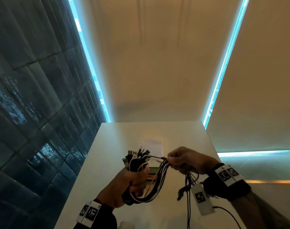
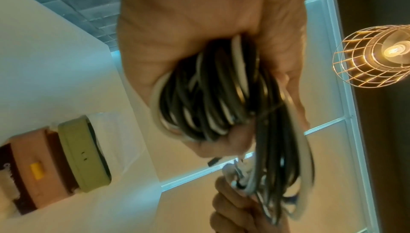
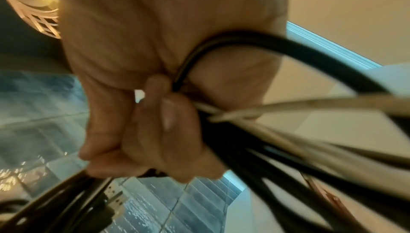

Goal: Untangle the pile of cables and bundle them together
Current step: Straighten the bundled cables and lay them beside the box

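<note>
While the left hand grips the gathered black and white cables upright above the white tabletop, plugs up, the right hand pinches their strands just beside it. The slack loops between both hands; loose ends dangle below the right.

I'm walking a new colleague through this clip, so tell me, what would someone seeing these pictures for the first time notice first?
First, the thick bundle of black and white cables gripped in the left hand above the white table, plug ends fanning out of the top. Next, the right hand beside it, pinching the strands that loop across from the bundle, with loose ends dangling below. Bright blue-white light strips run up the wall behind.
</note>
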The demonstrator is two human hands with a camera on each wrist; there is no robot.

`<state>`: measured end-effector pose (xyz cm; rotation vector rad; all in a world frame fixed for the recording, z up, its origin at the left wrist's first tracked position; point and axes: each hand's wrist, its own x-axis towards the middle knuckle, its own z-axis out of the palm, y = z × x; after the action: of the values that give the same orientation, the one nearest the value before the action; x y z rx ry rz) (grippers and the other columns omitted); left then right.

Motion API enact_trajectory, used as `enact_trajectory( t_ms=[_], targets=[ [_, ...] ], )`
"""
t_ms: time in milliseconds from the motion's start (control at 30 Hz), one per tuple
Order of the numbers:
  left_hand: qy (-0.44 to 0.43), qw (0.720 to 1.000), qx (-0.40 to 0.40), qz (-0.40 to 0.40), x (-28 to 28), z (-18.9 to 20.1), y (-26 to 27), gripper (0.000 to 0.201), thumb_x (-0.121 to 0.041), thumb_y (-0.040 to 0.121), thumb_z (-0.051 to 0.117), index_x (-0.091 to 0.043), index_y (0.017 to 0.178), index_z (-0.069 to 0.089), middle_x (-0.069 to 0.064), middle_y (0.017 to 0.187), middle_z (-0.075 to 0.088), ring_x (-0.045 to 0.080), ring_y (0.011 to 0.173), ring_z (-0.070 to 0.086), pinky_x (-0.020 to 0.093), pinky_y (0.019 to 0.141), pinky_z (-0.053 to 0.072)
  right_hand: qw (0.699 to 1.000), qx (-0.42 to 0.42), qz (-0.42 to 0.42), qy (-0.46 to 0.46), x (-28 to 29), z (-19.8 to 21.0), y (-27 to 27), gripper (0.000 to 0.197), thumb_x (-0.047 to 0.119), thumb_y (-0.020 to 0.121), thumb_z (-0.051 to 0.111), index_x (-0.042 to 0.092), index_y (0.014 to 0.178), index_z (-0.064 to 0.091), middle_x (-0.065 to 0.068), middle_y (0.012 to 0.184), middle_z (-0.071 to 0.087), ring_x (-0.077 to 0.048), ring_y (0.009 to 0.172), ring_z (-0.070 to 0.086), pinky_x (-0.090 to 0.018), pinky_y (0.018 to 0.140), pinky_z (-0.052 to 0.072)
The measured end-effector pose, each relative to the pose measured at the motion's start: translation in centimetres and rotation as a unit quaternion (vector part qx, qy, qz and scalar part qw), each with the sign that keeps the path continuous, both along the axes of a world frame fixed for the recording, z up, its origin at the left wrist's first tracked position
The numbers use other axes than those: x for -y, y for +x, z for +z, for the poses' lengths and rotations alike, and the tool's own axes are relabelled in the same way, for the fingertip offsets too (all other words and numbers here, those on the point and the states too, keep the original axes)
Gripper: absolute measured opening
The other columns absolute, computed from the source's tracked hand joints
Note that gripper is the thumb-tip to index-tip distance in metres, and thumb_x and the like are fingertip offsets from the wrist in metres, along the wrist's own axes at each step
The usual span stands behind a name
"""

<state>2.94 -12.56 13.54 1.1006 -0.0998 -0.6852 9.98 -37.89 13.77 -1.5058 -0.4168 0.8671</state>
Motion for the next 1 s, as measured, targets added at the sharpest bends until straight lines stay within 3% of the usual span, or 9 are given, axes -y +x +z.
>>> enact_trajectory(
  t_ms=[233, 333, 500, 567, 600, 667, 700, 867, 1000],
  targets=[
    [-0.011, 0.998, -0.038, 0.042, 2.3, -0.6, -1.3, 0.012, -0.01, 0.078, 0.074, -0.007, 0.088, 0.069, 0.002, 0.056, 0.045, 0.009, 0.042, 0.037, 0.021, 0.044, 0.035, 0.969, 0.155, -0.064, -0.18, -3.2, 0.9, 0.2, 0.026, 0.021, 0.094, 0.061, 0.009, 0.072, 0.063, -0.002, 0.055, 0.037, -0.013, 0.046, 0.029, -0.024, 0.044, 0.027],
    [-0.004, 0.995, -0.039, 0.097, 3.0, -1.0, -1.3, 0.026, -0.005, 0.072, 0.076, 0.001, 0.096, 0.069, 0.008, 0.064, 0.059, 0.017, 0.053, 0.056, 0.026, 0.051, 0.047, 0.958, 0.191, -0.094, -0.193, -4.0, 0.7, 0.3, 0.023, 0.023, 0.093, 0.063, 0.009, 0.074, 0.066, 0.004, 0.055, 0.046, -0.013, 0.047, 0.035, -0.023, 0.044, 0.031],
    [0.03, 0.994, -0.005, 0.108, 2.8, -1.4, -1.5, 0.021, 0.015, 0.086, 0.051, 0.002, 0.089, 0.067, 0.008, 0.069, 0.07, 0.017, 0.062, 0.069, 0.024, 0.053, 0.052, 0.961, 0.188, -0.092, -0.183, -4.1, 0.4, 0.4, 0.025, 0.026, 0.093, 0.062, 0.011, 0.073, 0.067, 0.001, 0.059, 0.048, -0.012, 0.048, 0.035, -0.024, 0.045, 0.031],
    [0.024, 0.993, -0.016, 0.117, 2.9, -1.5, -1.3, 0.019, 0.009, 0.084, 0.059, -0.001, 0.091, 0.073, 0.014, 0.086, 0.074, 0.02, 0.078, 0.072, 0.028, 0.065, 0.057, 0.96, 0.193, -0.09, -0.181, -4.2, 0.6, 0.4, 0.024, 0.024, 0.093, 0.062, 0.012, 0.072, 0.066, 0.001, 0.059, 0.048, -0.01, 0.047, 0.037, -0.021, 0.045, 0.032],
    [0.018, 0.994, -0.006, 0.109, 2.9, -1.6, -1.2, 0.021, 0.002, 0.082, 0.067, -0.001, 0.102, 0.073, 0.019, 0.102, 0.072, 0.026, 0.094, 0.071, 0.037, 0.079, 0.058, 0.958, 0.204, -0.089, -0.181, -4.3, 0.7, 0.3, 0.024, 0.021, 0.093, 0.062, 0.013, 0.071, 0.065, 0.004, 0.057, 0.049, -0.006, 0.045, 0.038, -0.018, 0.045, 0.032],
    [0.023, 0.996, 0.015, 0.086, 3.1, -2.0, -1.0, 0.055, -0.013, 0.076, 0.079, 0.0, 0.125, 0.06, 0.024, 0.126, 0.062, 0.037, 0.117, 0.06, 0.055, 0.104, 0.043, 0.953, 0.226, -0.089, -0.181, -4.5, 0.6, 0.2, 0.026, 0.012, 0.093, 0.062, 0.017, 0.067, 0.063, 0.012, 0.053, 0.051, 0.002, 0.04, 0.044, -0.007, 0.045, 0.032],
    [0.014, 0.997, 0.012, 0.075, 3.3, -1.7, -1.2, 0.062, -0.015, 0.074, 0.08, 0.001, 0.129, 0.055, 0.024, 0.125, 0.061, 0.039, 0.117, 0.059, 0.058, 0.104, 0.04, 0.953, 0.229, -0.091, -0.178, -4.6, 0.4, 0.2, 0.028, 0.008, 0.093, 0.061, 0.02, 0.066, 0.063, 0.013, 0.051, 0.052, 0.005, 0.041, 0.047, -0.006, 0.046, 0.034],
    [0.041, 0.993, 0.008, 0.11, 4.1, -2.2, -1.5, 0.038, 0.0, 0.066, 0.075, 0.005, 0.1, 0.062, 0.017, 0.071, 0.059, 0.028, 0.06, 0.06, 0.036, 0.06, 0.051, 0.954, 0.228, -0.08, -0.176, -4.3, 0.3, -0.2, 0.023, 0.013, 0.091, 0.065, 0.02, 0.07, 0.064, 0.016, 0.047, 0.054, 0.004, 0.041, 0.047, -0.007, 0.045, 0.034],
    [0.084, 0.991, 0.023, 0.103, 3.8, -1.6, -1.7, 0.028, -0.008, 0.06, 0.082, -0.008, 0.086, 0.073, 0.012, 0.064, 0.06, 0.025, 0.049, 0.054, 0.034, 0.053, 0.049, 0.959, 0.195, -0.027, -0.205, -3.1, 0.9, 0.0, 0.02, 0.025, 0.087, 0.071, 0.009, 0.075, 0.068, 0.002, 0.054, 0.051, -0.006, 0.041, 0.039, -0.017, 0.041, 0.033]
  ],
)
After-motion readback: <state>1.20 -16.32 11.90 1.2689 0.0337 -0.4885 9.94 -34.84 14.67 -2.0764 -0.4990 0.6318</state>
